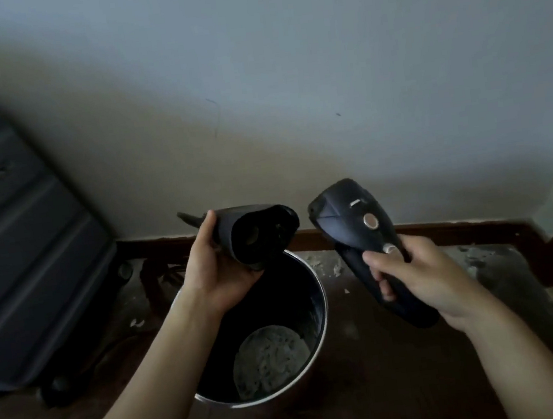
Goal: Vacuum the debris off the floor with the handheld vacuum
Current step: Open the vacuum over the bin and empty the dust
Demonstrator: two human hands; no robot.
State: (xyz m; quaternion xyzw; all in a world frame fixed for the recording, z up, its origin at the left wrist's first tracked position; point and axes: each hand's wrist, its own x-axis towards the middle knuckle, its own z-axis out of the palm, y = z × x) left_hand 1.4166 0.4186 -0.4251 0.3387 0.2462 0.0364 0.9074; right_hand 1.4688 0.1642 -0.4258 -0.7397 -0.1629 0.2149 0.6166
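The handheld vacuum is split in two parts. My left hand (219, 278) grips the dark dust cup with the nozzle (254, 234), its open end facing me, above a round metal bin (319, 307). My right hand (417, 276) holds the dark motor body (357, 231) by its handle, thumb near a round button. The two parts are a short gap apart. A grey clump of dust (271, 359) lies at the bottom of the bin. Pale debris (333, 265) is scattered on the dark floor by the baseboard.
A dark blue suitcase (20, 245) leans against the wall at left, wheels on the floor. A brown baseboard (442, 228) runs along the white wall. More pale debris (477, 257) lies near the right corner, where a lighter strip of floor runs.
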